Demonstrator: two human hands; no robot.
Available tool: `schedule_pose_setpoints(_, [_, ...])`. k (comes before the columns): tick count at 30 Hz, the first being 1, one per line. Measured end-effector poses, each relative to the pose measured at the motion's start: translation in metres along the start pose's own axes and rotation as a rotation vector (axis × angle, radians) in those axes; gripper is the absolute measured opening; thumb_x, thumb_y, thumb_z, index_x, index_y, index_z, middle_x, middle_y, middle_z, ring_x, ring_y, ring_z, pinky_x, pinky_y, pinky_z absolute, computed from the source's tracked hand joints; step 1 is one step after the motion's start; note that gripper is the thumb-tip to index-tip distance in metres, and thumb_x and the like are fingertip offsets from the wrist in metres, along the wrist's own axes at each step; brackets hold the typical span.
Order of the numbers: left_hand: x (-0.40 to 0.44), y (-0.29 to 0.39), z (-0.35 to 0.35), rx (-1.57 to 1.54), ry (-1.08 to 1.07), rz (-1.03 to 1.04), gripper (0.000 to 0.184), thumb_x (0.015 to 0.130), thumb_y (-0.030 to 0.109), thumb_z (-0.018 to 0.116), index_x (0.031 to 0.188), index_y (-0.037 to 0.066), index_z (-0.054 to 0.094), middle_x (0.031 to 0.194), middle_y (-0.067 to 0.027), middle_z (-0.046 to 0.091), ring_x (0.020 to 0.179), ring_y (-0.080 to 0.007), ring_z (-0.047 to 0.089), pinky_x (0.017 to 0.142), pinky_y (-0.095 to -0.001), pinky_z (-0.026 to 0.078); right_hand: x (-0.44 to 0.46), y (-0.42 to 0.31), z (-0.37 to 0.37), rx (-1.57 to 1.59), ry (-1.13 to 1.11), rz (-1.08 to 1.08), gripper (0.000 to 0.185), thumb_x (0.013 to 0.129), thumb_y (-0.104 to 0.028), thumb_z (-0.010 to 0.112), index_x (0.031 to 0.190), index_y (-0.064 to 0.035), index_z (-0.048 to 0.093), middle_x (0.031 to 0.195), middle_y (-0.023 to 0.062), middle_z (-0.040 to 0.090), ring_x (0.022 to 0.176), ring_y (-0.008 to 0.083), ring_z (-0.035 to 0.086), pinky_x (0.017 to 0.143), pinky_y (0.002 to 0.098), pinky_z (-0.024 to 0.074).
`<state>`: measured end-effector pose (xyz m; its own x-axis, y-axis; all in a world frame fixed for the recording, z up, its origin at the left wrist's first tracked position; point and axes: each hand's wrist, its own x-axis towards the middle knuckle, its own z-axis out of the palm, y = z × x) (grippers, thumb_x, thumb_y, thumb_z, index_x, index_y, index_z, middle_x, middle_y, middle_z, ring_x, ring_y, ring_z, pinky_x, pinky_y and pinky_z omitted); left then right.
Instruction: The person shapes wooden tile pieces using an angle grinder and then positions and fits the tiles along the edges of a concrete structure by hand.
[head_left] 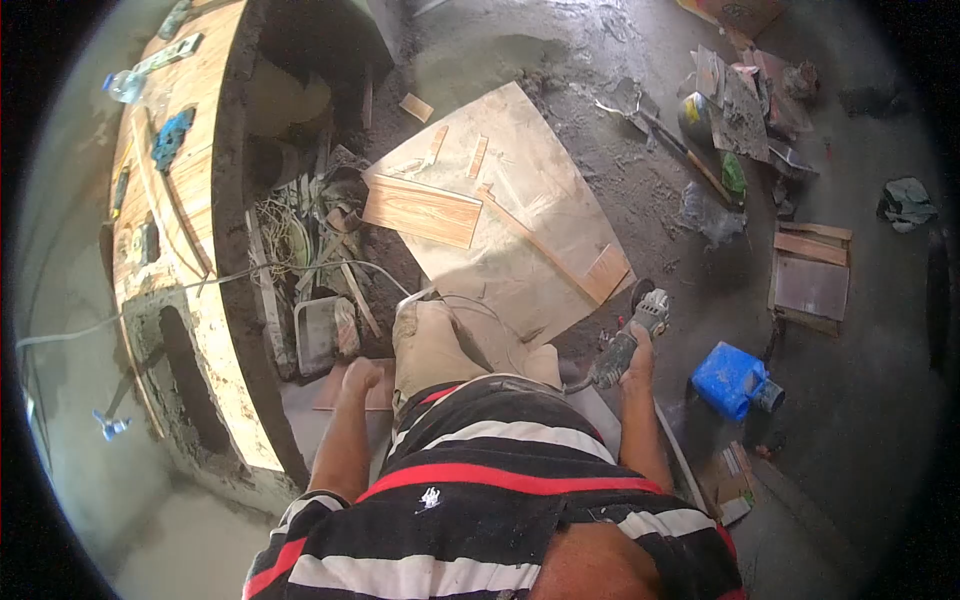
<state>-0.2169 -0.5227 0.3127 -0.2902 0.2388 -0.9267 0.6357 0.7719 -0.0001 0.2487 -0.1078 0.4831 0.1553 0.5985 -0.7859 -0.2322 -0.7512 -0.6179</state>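
My right hand is wrapped round the body of an angle grinder, beside my right thigh. The grinder's disc points up and away from me, just off the corner of a large pale board. My left hand looks closed beside my left thigh, above a reddish-brown tile; whatever is in its fingers, if anything, is hidden. On the board lie a wood-grain tile, a long narrow strip and several small offcuts.
A plywood-topped counter at left holds a blue cloth, a plastic bottle and a level. A pale cable crosses toward my legs. Scrap wood fills the space below. A blue jerrycan stands at right.
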Motion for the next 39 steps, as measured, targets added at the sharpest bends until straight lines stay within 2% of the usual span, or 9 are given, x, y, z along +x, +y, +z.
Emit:
schedule_pose_setpoints(5, [0.045,0.029,-0.095,-0.441,0.355,0.339,0.049,0.091,0.036,0.067,0.117,-0.005,0.071,0.115,-0.0302,0.072,0.109,-0.0453,0.07,0.092,-0.0488,0.054,-0.003,0.022,0.018,-0.021,0.082,-0.038,0.024,0.087,-0.023,0.075,0.102,-0.0071,0.065,0.081,0.0074,0.066,0.066,0.0238,0.067,0.062,0.0379,0.0576])
schedule_pose_setpoints(12, [0.067,0.121,-0.193,-0.447,0.325,0.307,0.045,0.094,0.032,0.069,0.12,-0.005,0.069,0.11,-0.0271,0.073,0.104,-0.0392,0.071,0.092,-0.0447,0.055,0.018,0.042,0.041,-0.01,0.115,-0.03,0.021,0.088,-0.02,0.074,0.101,-0.0061,0.066,0.082,0.0065,0.066,0.066,0.0222,0.066,0.063,0.0369,0.0575])
schedule_pose_setpoints(16, [0.058,0.213,-0.182,-0.492,0.13,0.478,0.051,0.097,0.035,0.071,0.132,-0.002,0.066,0.135,-0.0235,0.067,0.124,-0.0348,0.065,0.103,-0.0429,0.051,0.052,0.04,0.069,-0.189,0.08,-0.056,0.021,0.088,-0.019,0.074,0.101,-0.0046,0.066,0.079,0.0054,0.065,0.065,0.0202,0.066,0.062,0.0349,0.0564])
schedule_pose_setpoints(20, [-0.004,0.326,-0.161,-0.436,-0.165,0.8,0.086,0.092,0.04,0.08,0.155,-0.004,0.04,0.145,-0.0248,0.059,0.133,-0.0346,0.058,0.112,-0.043,0.047,0.091,0.054,0.098,-0.167,-0.007,0.025,0.027,0.08,-0.014,0.08,0.103,-0.0023,0.07,0.091,0.0062,0.069,0.076,0.0197,0.067,0.07,0.0358,0.0542])
schedule_pose_setpoints(27, [0.036,0.366,-0.156,-0.576,-0.42,0.75,0.095,0.086,0.037,0.085,0.16,0.002,0.037,0.148,-0.0227,0.058,0.138,-0.0355,0.054,0.111,-0.0424,0.048,0.133,0.073,0.169,-0.2,-0.127,-0.053,0.028,0.084,-0.011,0.076,0.11,-0.0062,0.066,0.093,0.0014,0.065,0.078,0.0156,0.064,0.071,0.0318,0.0526])
schedule_pose_setpoints(29, [0.096,0.345,-0.159,-0.428,-0.355,0.681,0.08,0.088,0.033,0.082,0.153,0.001,0.048,0.144,-0.0222,0.061,0.137,-0.0379,0.055,0.109,-0.0442,0.049,0.147,0.081,0.172,-0.202,-0.109,-0.097,0.028,0.084,-0.011,0.076,0.11,-0.0062,0.066,0.092,0.0011,0.065,0.077,0.0156,0.064,0.071,0.0317,0.0527])
schedule_pose_setpoints(33, [0.171,0.35,-0.174,-0.14,0.433,0.689,0.041,0.087,0.02,0.073,0.124,0.001,0.067,0.125,-0.0231,0.066,0.123,-0.0438,0.058,0.103,-0.0493,0.049,0.146,0.075,0.181,-0.188,0.022,-0.189,0.026,0.085,-0.011,0.075,0.109,-0.0049,0.067,0.09,0.0008,0.065,0.075,0.0151,0.064,0.07,0.0307,0.0531])
schedule_pose_setpoints(37, [0.246,0.407,-0.163,-0.022,0.658,1.056,0.034,0.103,0.02,0.048,0.128,0.005,0.065,0.13,-0.0197,0.059,0.127,-0.0411,0.052,0.111,-0.0503,0.041,0.173,0.089,0.14,-0.181,0.026,-0.168,0.025,0.085,-0.013,0.075,0.107,-0.0035,0.067,0.087,0.0026,0.066,0.072,0.0168,0.066,0.068,0.0318,0.054])
schedule_pose_setpoints(39, [0.273,0.431,-0.16,0.09,0.564,0.992,0.035,0.104,0.02,0.043,0.129,0.007,0.065,0.132,-0.0187,0.059,0.129,-0.0389,0.051,0.112,-0.0498,0.04,0.176,0.091,0.12,-0.197,0.089,-0.114,0.025,0.085,-0.014,0.075,0.106,-0.0025,0.068,0.086,0.0046,0.067,0.069,0.0184,0.067,0.066,0.0328,0.0548])
